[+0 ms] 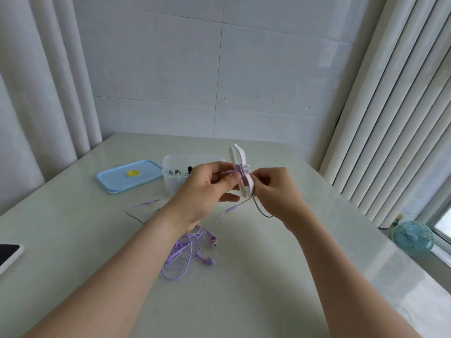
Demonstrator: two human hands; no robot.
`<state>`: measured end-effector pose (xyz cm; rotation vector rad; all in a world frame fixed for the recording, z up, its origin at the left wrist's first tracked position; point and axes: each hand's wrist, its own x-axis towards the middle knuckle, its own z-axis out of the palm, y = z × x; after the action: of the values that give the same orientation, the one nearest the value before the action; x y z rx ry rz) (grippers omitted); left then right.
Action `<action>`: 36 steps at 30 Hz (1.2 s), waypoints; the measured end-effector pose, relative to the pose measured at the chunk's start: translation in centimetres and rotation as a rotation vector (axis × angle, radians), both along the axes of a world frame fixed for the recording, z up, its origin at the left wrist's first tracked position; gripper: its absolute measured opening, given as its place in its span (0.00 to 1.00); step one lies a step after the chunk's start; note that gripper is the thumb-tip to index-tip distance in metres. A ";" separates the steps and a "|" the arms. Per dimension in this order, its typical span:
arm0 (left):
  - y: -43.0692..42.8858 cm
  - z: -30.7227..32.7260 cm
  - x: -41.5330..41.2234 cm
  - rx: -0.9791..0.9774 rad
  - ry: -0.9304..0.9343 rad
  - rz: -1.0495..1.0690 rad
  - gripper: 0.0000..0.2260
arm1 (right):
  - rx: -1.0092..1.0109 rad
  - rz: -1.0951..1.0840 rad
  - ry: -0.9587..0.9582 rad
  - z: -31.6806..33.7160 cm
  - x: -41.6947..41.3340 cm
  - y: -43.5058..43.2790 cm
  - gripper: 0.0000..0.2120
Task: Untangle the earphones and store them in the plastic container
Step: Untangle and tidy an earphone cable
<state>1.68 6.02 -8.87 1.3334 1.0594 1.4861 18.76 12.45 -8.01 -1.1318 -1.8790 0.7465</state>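
Purple earphones (189,250) lie in a loose tangle on the table, both earbuds near its right side and the jack plug (152,202) off to the left. Part of the cable runs up to a white flat cord winder (240,170), held upright above the table. My left hand (207,189) pinches the purple cable at the winder's middle. My right hand (274,189) grips the winder's other side, with a cable loop hanging under it. The clear plastic container (172,167) stands behind my hands, open, with dark items inside.
The container's blue lid (129,175) with a yellow round valve lies flat to its left. A dark-screened device (8,254) sits at the table's left edge. A small blue fan (413,237) stands on the sill at the right. Curtains hang on both sides.
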 end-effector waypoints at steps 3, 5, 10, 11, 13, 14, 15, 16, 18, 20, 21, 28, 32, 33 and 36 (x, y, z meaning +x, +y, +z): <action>0.5 -0.3 -0.2 -0.041 -0.042 0.068 0.11 | -0.013 0.050 -0.025 0.3 0.1 -0.6 0.18; 0.8 -0.4 -0.2 -0.048 -0.077 0.123 0.11 | -0.067 0.154 -0.053 0.6 0.4 -1.0 0.17; 0.9 -0.6 -1.2 -0.033 0.023 0.321 0.11 | -0.239 0.342 -0.113 1.4 0.3 -2.0 0.13; 0.9 -0.7 -1.3 -0.023 0.081 0.344 0.10 | -0.257 0.357 -0.086 1.5 0.2 -2.1 0.13; 1.0 -1.1 -1.5 0.003 0.219 0.350 0.09 | -0.279 0.391 -0.036 1.7 0.3 -2.1 0.14; 1.1 -1.3 -1.6 0.006 0.285 0.337 0.08 | -0.288 0.415 -0.006 1.8 0.3 -2.2 0.15; 1.1 -1.5 -1.7 0.004 0.341 0.313 0.08 | -0.299 0.438 0.033 1.9 0.4 -2.2 0.15; 1.1 -1.6 -1.7 0.006 0.381 0.277 0.07 | -0.309 0.454 0.080 2.1 0.4 -2.3 0.16; 1.1 -1.5 -1.8 0.028 0.411 0.196 0.07 | -0.322 0.465 0.164 2.4 0.3 -2.4 0.17; 0.8 -1.3 -1.6 0.056 0.400 0.134 0.07 | -0.322 0.452 0.228 2.6 0.3 -2.5 0.16; 0.7 -1.1 -1.5 0.069 0.392 0.117 0.07 | -0.320 0.442 0.255 2.7 0.2 -2.4 0.15; 0.1 -0.7 -0.9 0.058 0.364 0.026 0.08 | -0.348 0.405 0.296 2.7 0.5 -2.2 0.13; 0.0 -0.6 -0.3 0.026 0.349 0.086 0.08 | -0.386 0.433 0.316 2.7 0.7 -2.1 0.13; 0.0 -0.6 -0.2 0.026 0.355 0.101 0.08 | -0.394 0.443 0.307 2.7 0.7 -2.1 0.13; 0.3 -0.9 0.0 0.031 0.375 0.103 0.07 | -0.415 0.451 0.281 2.7 0.7 -2.1 0.14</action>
<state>1.63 6.29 -9.77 1.6431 1.3616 1.3596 19.49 10.35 -5.29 -0.7834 -1.7967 1.5216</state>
